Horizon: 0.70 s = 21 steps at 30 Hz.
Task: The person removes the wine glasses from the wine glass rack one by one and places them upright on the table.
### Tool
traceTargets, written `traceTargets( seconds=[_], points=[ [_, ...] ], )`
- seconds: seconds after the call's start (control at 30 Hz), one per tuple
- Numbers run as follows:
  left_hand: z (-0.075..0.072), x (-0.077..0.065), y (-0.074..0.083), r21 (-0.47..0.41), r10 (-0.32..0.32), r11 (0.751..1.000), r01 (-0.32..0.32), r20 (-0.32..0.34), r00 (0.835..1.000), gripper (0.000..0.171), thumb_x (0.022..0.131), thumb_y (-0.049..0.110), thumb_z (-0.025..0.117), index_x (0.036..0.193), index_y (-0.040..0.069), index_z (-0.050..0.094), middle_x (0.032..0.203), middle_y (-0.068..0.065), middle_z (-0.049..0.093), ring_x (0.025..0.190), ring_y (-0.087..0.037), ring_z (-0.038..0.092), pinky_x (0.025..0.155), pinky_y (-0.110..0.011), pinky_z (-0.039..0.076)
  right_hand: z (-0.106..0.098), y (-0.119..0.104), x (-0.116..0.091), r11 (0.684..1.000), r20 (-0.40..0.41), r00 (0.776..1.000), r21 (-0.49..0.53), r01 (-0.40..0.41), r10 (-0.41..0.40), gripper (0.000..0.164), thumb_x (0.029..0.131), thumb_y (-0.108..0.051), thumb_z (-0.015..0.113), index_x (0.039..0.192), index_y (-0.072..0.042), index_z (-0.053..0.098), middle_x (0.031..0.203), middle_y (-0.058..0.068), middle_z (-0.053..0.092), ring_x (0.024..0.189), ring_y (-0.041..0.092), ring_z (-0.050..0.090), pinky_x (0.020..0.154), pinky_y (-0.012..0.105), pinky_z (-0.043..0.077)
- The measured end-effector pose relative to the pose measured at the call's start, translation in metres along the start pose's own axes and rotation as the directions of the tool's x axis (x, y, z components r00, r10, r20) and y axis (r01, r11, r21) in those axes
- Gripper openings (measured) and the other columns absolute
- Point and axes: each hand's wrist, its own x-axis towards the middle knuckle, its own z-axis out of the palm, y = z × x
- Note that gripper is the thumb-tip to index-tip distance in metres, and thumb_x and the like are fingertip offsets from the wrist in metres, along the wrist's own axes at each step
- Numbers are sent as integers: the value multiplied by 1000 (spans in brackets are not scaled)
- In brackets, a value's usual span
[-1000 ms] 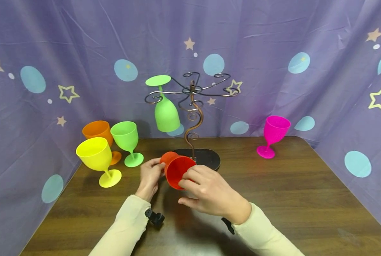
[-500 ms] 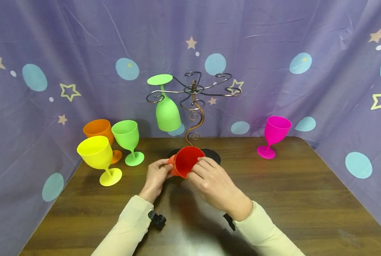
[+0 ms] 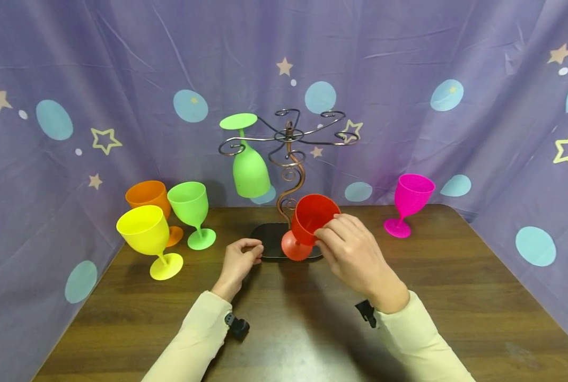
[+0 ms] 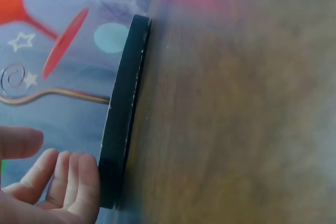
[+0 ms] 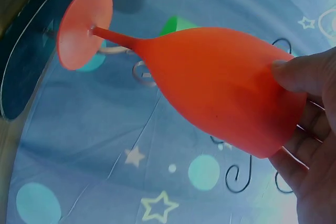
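Observation:
My right hand [image 3: 355, 254] pinches a red goblet [image 3: 306, 236] by its rim, thumb outside the bowl and fingers at the mouth. The goblet is held in the air, tilted, its foot in front of the rack's black base [image 3: 261, 241]. In the right wrist view the goblet's bowl [image 5: 220, 87] lies sideways with the stem to the left. My left hand [image 3: 238, 262] holds nothing and is close to the left end of the base. From the left wrist view, a gap shows between its thumb [image 4: 21, 142] and bent fingers.
A metal rack [image 3: 288, 135] with curled arms carries an upside-down green goblet [image 3: 250, 172]. Yellow [image 3: 142, 231], orange [image 3: 147, 196] and green [image 3: 188, 204] goblets stand on the table [image 3: 274, 329] at left. A pink goblet [image 3: 413, 193] stands at right. Behind hangs a purple curtain [image 3: 384, 53].
The red goblet has moved right and up with my right hand, its foot now hanging lower. My left hand has let go of it and stays at the left of the base.

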Motion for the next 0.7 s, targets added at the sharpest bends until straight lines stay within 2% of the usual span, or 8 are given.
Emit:
traceTargets(
  seconds=[0.13,0.33,0.57,0.7],
  points=[
    [-4,9,-4,-4,-62,998,61,-35,997,24,84,-1,66,106,-12,63,87,-12,67,75,-25,67,74,-39,57,-4,11,-7,1000,-3,1000,-10,-28,28,13,79,-4,70,92,-3,67,87,8,63,89,29,59,89,42,45],
    [-13,23,-8,-50,-169,985,166,-51,984,31,83,-5,66,112,-13,59,89,-14,63,73,-19,65,77,-39,56,-8,28,-19,998,27,999,-43,-45,46,14,79,-4,68,93,-2,67,88,10,63,88,30,59,88,43,45],
    [-18,34,-2,-41,-275,961,274,-9,962,42,84,-7,64,123,-14,50,107,-24,56,74,-17,66,76,-35,56,-12,62,-27,993,98,993,-104,-62,72,14,80,-3,65,94,-1,66,85,10,61,83,31,58,84,43,45],
    [-17,38,-2,-15,-291,957,291,-2,957,45,83,-9,65,124,-16,49,110,-28,56,70,-16,66,74,-33,57,-13,87,-31,990,110,991,-122,-68,82,16,76,0,68,92,-1,66,80,8,58,77,30,57,77,43,46]
  ],
)
